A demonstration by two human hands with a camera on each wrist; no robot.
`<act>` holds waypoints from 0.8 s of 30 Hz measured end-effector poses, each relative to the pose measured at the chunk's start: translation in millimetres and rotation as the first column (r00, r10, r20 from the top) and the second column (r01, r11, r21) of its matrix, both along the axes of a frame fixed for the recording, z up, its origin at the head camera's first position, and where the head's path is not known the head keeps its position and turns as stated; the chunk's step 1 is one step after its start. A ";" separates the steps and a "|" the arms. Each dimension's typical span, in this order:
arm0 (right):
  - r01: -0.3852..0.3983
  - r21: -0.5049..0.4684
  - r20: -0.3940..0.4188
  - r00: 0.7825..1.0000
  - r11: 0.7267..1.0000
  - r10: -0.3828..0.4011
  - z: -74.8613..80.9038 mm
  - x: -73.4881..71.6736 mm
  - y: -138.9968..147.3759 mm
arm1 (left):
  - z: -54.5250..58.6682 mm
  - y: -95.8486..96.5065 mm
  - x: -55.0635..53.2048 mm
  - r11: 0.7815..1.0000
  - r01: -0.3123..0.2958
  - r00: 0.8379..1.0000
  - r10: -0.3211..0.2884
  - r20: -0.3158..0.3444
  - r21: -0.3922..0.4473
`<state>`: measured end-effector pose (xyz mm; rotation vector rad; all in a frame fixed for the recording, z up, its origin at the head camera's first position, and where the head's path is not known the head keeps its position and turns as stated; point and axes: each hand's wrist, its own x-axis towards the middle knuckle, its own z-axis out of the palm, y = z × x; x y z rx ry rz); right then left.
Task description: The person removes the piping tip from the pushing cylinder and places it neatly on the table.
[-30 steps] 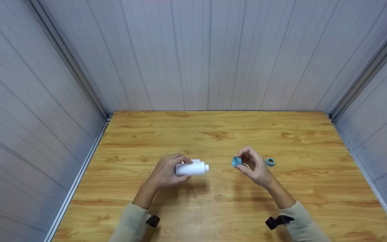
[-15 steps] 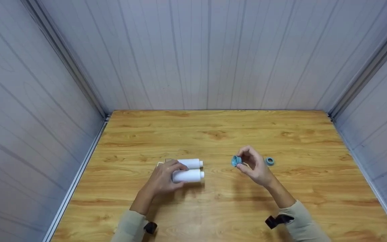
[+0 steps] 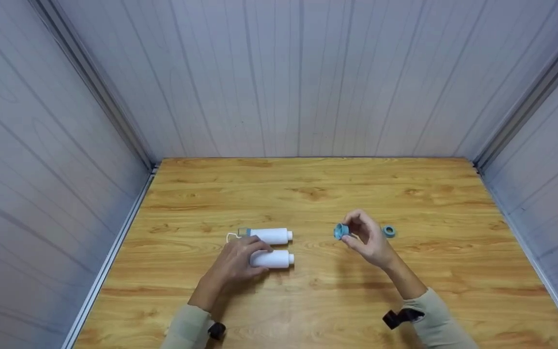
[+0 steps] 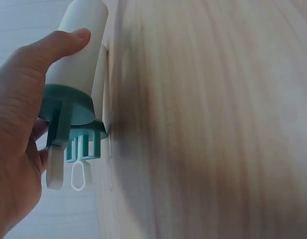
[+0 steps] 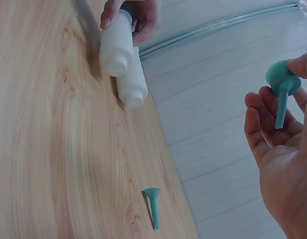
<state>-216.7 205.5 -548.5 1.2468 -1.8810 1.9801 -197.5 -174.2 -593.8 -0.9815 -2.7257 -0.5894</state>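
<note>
My left hand (image 3: 235, 260) grips a white bottle (image 3: 273, 259) with a green base (image 4: 68, 102), thumb across its side, its narrow neck pointing right. A second white bottle (image 3: 270, 236) lies just behind it on the table, neck also to the right. From its green end hangs a white loop (image 4: 80, 175), seen in the left wrist view. My right hand (image 3: 370, 242) pinches a small teal funnel (image 3: 341, 231) above the table, the wide mouth turned left; its stem (image 5: 281, 112) shows in the right wrist view. Another teal funnel (image 5: 153, 205) lies on the table beyond that hand.
The wooden table (image 3: 308, 189) is bounded by pale panels (image 3: 279, 77) at the back and both sides. Dark wrist devices (image 3: 397, 318) are strapped over both sleeves.
My left hand has lowered the gripped bottle and brought it a little left and nearer to me, uncovering the second bottle and opening a gap between the two. The right hand stays nearly still.
</note>
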 end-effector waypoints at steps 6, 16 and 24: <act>-0.004 -0.004 -0.006 1.000 1.000 0.004 -1.6 -0.8 -0.5 | 0.8 1.3 2.9 0.997 -0.014 0.999 0.017 0.032 -0.078; 0.008 0.017 0.014 1.000 1.000 -0.008 -1.9 0.6 -0.6 | 1.4 2.9 1.3 0.993 -0.014 0.999 0.017 0.030 -0.113; 0.002 0.028 0.023 1.000 1.000 -0.003 -2.7 1.3 0.4 | 2.9 1.8 2.1 0.993 -0.008 1.000 0.011 0.024 -0.119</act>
